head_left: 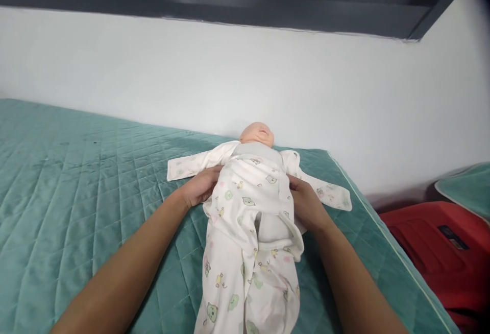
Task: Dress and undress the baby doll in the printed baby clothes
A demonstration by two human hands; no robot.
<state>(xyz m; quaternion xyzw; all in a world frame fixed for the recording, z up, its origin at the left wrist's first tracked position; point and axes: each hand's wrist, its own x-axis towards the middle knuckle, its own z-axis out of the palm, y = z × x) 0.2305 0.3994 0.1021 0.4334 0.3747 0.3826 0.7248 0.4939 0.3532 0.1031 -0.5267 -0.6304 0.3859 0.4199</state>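
Note:
A baby doll lies on its back on the bed, dressed in white baby clothes printed with small green, yellow and pink figures. A plain pale band crosses its chest. The two sleeves spread out to the sides, and an open flap shows between the legs. At the doll's left-hand side in the picture, my left hand is closed on the edge of the clothes by the waist. My right hand grips the clothes at the opposite side. The fingertips of both hands are partly hidden behind the fabric.
A green quilted cover lies over the bed, its edge running down the right. Behind is a white wall below a dark window frame. Beyond the bed's right edge stands a red plastic stool or chair.

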